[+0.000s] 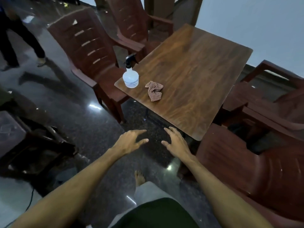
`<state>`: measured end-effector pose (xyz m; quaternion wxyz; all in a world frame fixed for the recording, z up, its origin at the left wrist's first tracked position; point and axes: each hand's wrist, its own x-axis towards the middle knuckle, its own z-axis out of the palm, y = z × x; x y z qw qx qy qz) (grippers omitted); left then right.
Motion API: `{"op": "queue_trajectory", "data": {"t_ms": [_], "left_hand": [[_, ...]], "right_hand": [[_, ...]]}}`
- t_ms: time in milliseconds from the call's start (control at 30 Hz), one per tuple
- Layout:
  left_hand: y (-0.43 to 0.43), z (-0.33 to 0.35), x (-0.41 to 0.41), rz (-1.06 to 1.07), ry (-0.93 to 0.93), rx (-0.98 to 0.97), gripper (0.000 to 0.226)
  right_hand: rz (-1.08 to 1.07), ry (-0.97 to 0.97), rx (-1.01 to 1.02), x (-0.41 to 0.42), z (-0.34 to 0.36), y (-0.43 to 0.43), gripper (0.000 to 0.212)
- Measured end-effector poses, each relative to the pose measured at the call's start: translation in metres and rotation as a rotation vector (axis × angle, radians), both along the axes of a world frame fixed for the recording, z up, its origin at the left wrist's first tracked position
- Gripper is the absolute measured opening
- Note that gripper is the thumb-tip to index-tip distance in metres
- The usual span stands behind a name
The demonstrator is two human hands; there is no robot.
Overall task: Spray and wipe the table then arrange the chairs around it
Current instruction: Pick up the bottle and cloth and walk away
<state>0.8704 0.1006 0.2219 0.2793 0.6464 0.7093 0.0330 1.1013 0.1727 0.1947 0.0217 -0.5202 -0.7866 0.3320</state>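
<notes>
Wooden surface, flanked by maroon plastic chairs standing on its left and right sides. The left hand and right hand hover over the dark floor just short of the near edge, fingers spread wide, holding nothing. The spray bottle stands upright at the near-left corner. The crumpled checked cloth lies just beside it, not touching.

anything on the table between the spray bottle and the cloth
No. In the head view only a bare strip of table separates the spray bottle and the cloth.
</notes>
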Motion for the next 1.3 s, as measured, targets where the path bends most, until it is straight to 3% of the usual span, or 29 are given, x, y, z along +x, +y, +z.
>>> {"op": "queue_trajectory", "data": {"t_ms": [400, 600, 733, 833, 1067, 1300], "left_hand": [[0.124, 0.006, -0.130, -0.080, -0.058, 0.027, 0.068], [0.185, -0.007, -0.180, 0.149, -0.212, 0.268, 0.080], [0.239, -0.020, -0.217, 0.185, -0.481, 0.254, 0.098], [0.265, -0.029, -0.229, 0.146, -0.541, 0.216, 0.100], [0.300, -0.035, -0.231, 0.099, -0.590, 0.213, 0.069], [0.326, -0.026, -0.223, 0.051, -0.623, 0.241, 0.039]], "right_hand": [[-0.279, 0.032, 0.022, -0.117, 0.005, 0.067, 0.066], [-0.410, 0.041, 0.090, -0.168, -0.001, 0.114, 0.071], [-0.544, -0.026, 0.102, -0.201, -0.004, 0.149, 0.079], [-0.556, -0.112, 0.082, -0.218, -0.006, 0.170, 0.088], [-0.537, -0.257, 0.042, -0.236, -0.027, 0.199, 0.091], [-0.577, -0.322, 0.135, -0.237, -0.033, 0.220, 0.079]]}}
